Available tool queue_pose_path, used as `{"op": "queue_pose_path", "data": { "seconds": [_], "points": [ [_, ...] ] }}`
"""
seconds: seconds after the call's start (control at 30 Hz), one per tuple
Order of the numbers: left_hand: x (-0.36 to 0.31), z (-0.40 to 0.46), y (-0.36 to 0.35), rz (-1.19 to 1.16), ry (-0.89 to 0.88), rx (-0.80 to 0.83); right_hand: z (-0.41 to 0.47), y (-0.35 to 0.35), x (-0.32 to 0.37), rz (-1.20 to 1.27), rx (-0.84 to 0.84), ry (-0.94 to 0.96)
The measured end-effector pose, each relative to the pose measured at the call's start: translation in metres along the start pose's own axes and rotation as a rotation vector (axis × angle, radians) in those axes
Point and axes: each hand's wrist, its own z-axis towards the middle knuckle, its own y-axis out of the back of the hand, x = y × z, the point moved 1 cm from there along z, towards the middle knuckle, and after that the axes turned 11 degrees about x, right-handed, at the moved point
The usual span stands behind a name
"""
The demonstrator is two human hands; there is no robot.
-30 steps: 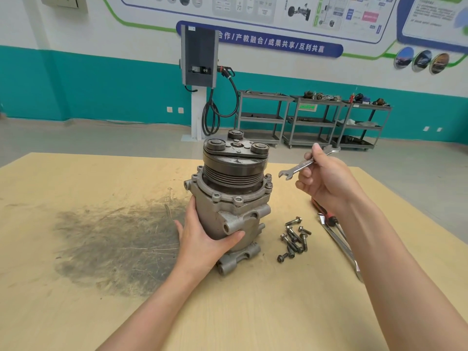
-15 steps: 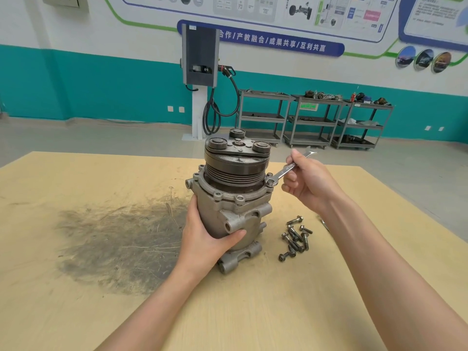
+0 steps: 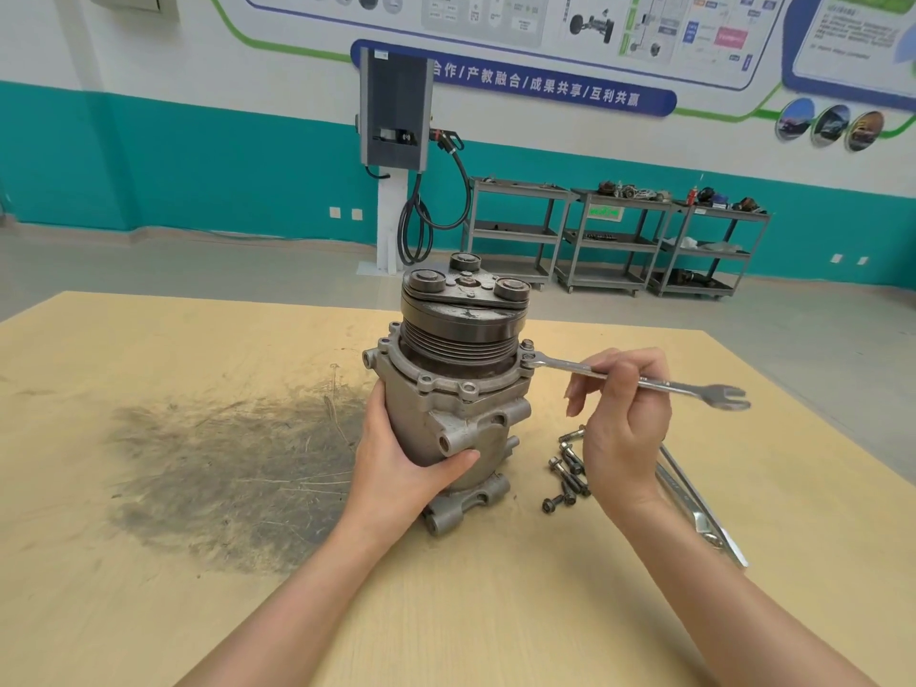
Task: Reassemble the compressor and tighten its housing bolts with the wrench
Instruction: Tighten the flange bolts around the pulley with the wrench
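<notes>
Gripping the wrench (image 3: 639, 380) by the middle of its shank, our right hand (image 3: 622, 428) is curling its fingers over the steel while the thumb is pressing from below. The near end of the wrench is sitting on a housing bolt (image 3: 528, 360) at the right edge of the compressor's flange, and the far open end is sticking out past our knuckles to the right. Our left hand (image 3: 401, 463) is wrapping around the lower body of the compressor (image 3: 461, 389), palm against its left side and thumb lying across the front, grasping it firmly.

We are seeing the compressor standing upright on its mounting feet near the middle of the wooden table (image 3: 148, 562), its grooved pulley (image 3: 461, 339) and clutch plate facing up. More bolt heads are showing around the flange rim.

Just right of the compressor's base, under our right wrist, a small heap of loose bolts (image 3: 567, 468) is lying on the table. Further right, a long metal tool (image 3: 704, 508) is lying partly hidden behind our forearm; we cannot tell what kind it is. A dark smudge (image 3: 228, 463) is spreading across the tabletop to the left. Beyond the table, grey shelf carts (image 3: 614, 240) are standing against a teal wall beside a charging unit (image 3: 395, 111).
</notes>
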Motion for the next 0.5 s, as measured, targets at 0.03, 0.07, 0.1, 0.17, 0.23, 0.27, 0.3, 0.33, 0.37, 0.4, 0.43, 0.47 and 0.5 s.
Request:
{"op": "queue_pose_path", "data": {
  "seconds": [0.03,0.07,0.1,0.17,0.23,0.27,0.3,0.33,0.37,0.4,0.43,0.47,0.5],
  "points": [
    [0.0,0.0,0.0,0.0,0.001,0.001,0.0,-0.002,0.002,-0.006,0.014,0.049],
    [0.0,0.0,0.0,-0.001,0.001,0.001,0.001,-0.004,0.004,-0.002,0.008,0.059],
    [0.0,0.0,0.0,0.0,0.002,0.003,0.004,-0.004,0.005,0.008,-0.02,0.032],
    [0.001,0.0,0.0,0.006,0.003,0.003,0.012,-0.002,0.006,0.037,-0.1,-0.092],
    [0.001,0.001,0.0,0.009,0.003,0.0,0.024,0.002,0.003,0.112,-0.117,-0.243],
    [0.001,0.001,0.0,0.011,0.003,0.0,0.03,0.004,0.0,0.162,-0.102,-0.318],
    [0.001,0.001,0.0,0.012,0.003,0.0,0.035,0.005,-0.002,0.212,-0.085,-0.388],
    [0.002,0.001,0.0,0.012,0.002,0.0,0.038,0.006,-0.004,0.251,-0.073,-0.45],
    [0.002,0.001,0.0,0.011,0.002,0.0,0.041,0.006,-0.006,0.278,-0.065,-0.497],
    [0.002,0.001,0.001,0.011,0.002,0.0,0.042,0.006,-0.008,0.3,-0.057,-0.529],
    [0.002,0.001,0.0,0.01,0.003,0.002,0.043,0.006,-0.009,0.326,-0.049,-0.551],
    [0.002,0.001,0.0,0.009,0.003,0.002,0.045,0.006,-0.009,0.353,-0.039,-0.569],
    [0.002,0.001,0.0,0.009,0.003,0.003,0.046,0.006,-0.01,0.375,-0.027,-0.588]
  ]
}}
